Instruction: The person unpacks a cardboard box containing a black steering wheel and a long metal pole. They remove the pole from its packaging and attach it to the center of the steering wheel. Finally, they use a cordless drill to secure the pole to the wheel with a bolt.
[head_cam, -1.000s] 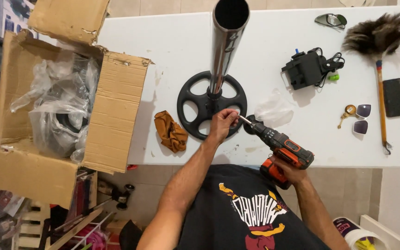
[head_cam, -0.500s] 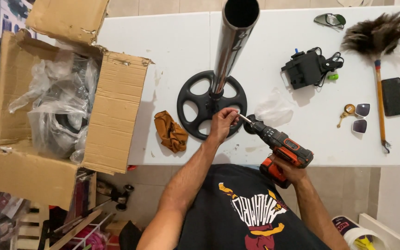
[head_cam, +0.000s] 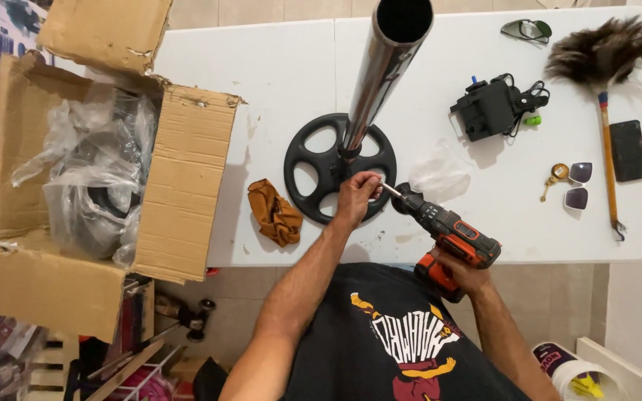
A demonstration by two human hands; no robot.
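Left hand: the left hand [head_cam: 356,194] is closing its fingertips around the tip of the drill's bit, pinching it just above the black round base [head_cam: 339,168], near the front edge of the white table [head_cam: 276,74].
Right hand: the right hand [head_cam: 461,272] is gripping the handle of the orange and black cordless drill [head_cam: 446,232], hanging just past the table's front edge.
Drill: it is lying tilted, its bit pointing up and left toward the foot of the pole.
Metal pole: a shiny metal pole [head_cam: 384,67] is standing upright from the middle of the base and rising toward the camera.
Base: it is lying flat on the table, close to the front edge, roughly mid-width.
Orange cloth: a crumpled orange cloth [head_cam: 274,214] is lying just left of the base.
Plastic bag: a clear plastic bag [head_cam: 440,175] is lying just right of the base, beside the drill's nose.
Cardboard box: an open cardboard box [head_cam: 98,171] with plastic wrapping inside is sitting against the table's left edge.
Right part: a black charger [head_cam: 493,108], a feather duster [head_cam: 605,82], sunglasses [head_cam: 579,186] and a dark phone [head_cam: 628,150] are lying well apart from the hands.
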